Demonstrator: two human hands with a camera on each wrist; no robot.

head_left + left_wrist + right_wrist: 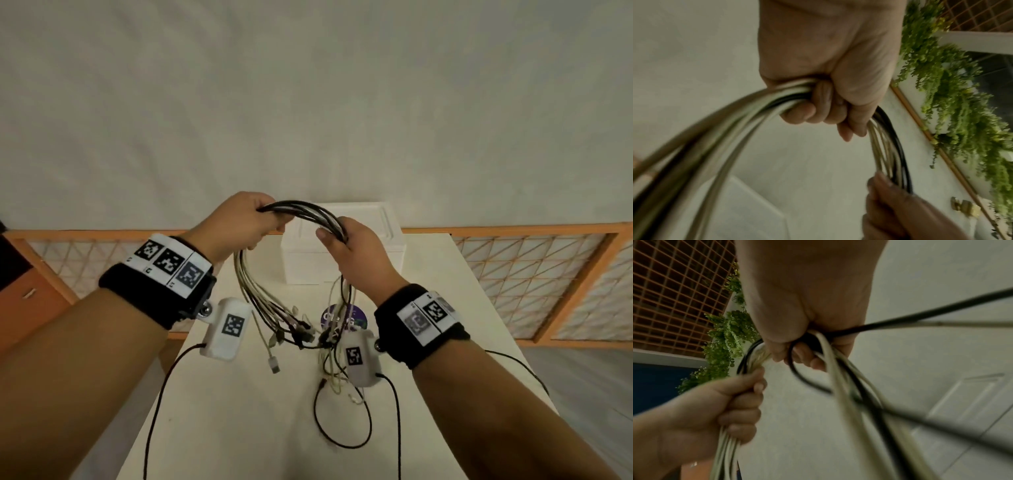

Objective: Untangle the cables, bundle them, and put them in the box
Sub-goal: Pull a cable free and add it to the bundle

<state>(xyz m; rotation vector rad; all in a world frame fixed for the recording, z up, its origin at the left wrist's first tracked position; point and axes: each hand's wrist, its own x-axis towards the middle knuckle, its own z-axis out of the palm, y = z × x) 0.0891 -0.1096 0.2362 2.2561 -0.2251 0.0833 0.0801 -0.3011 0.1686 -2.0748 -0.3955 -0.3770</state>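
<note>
Our left hand (239, 219) and right hand (356, 246) both grip the arched bundle of smooth black and cream cables (301, 210). Its plug ends dangle over the pale desk (239, 411). The white rectangular foam box (346, 267) sits at twelve o'clock.

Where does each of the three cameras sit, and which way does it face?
Head: on the head, looking down at the cream table, white foam box and both forearms.
Left wrist: under the left hand, looking along it at the black and white cable bundle.
Right wrist: under the right hand, facing its fingers.
Shared: both wrist views show both hands gripping the bundle.
</note>
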